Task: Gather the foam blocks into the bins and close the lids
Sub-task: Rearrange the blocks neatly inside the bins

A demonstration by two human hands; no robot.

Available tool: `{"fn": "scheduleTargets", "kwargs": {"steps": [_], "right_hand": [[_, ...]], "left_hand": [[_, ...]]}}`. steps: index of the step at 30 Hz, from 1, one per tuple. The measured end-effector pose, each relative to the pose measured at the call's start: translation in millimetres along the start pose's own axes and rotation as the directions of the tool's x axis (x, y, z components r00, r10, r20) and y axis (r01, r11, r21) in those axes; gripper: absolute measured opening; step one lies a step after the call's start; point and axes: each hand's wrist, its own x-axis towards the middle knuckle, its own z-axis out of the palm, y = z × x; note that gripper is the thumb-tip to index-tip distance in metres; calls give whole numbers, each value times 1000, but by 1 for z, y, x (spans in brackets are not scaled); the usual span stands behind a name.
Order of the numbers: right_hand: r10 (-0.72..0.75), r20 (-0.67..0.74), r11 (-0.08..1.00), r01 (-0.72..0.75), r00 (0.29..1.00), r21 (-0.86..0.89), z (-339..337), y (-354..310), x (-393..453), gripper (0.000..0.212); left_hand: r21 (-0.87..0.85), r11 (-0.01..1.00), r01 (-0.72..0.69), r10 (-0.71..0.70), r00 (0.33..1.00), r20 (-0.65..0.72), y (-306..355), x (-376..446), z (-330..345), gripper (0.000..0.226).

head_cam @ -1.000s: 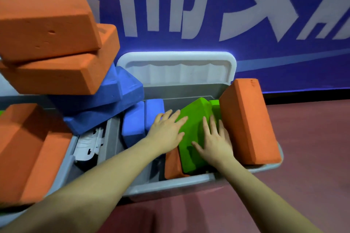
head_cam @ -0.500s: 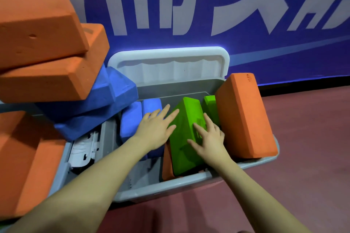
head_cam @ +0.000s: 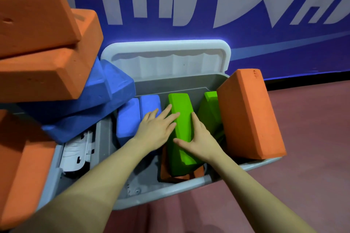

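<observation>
A grey bin stands on the floor with its white lid raised against the wall. Inside it a green foam block stands on edge. My left hand lies flat against the block's left side and my right hand grips its right side, thumb on its face. A second green block leans behind it. Two blue blocks stand at the left inside the bin. A big orange block leans on the bin's right rim. An orange block lies under the green one.
At the left, orange blocks and blue blocks are piled high over a second bin. A blue wall with white letters stands behind. Red floor lies to the right.
Both hands have turned the green block from lying tilted to standing more upright on its edge, shifting it slightly left. The second green block behind it shows more.
</observation>
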Motion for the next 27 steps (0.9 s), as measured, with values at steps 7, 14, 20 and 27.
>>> {"fn": "scheduleTargets", "kwargs": {"steps": [7, 14, 20, 27], "right_hand": [[-178, -82, 979, 169, 981, -112, -8, -9, -17, 104], [-376, -197, 907, 316, 905, -279, -41, -9, -52, 99], [-461, -289, 879, 387, 839, -278, -59, -18, -69, 101], [-430, -325, 892, 452, 842, -8, -72, -37, -69, 106]], "left_hand": [[-87, 994, 60, -72, 987, -140, 4, -6, -22, 60], [-278, 956, 96, -151, 971, -185, 27, -15, -68, 86], [-716, 696, -59, -207, 938, -278, 44, -33, -106, 66], [-654, 723, -222, -128, 887, -444, 65, -63, -122, 65]]}}
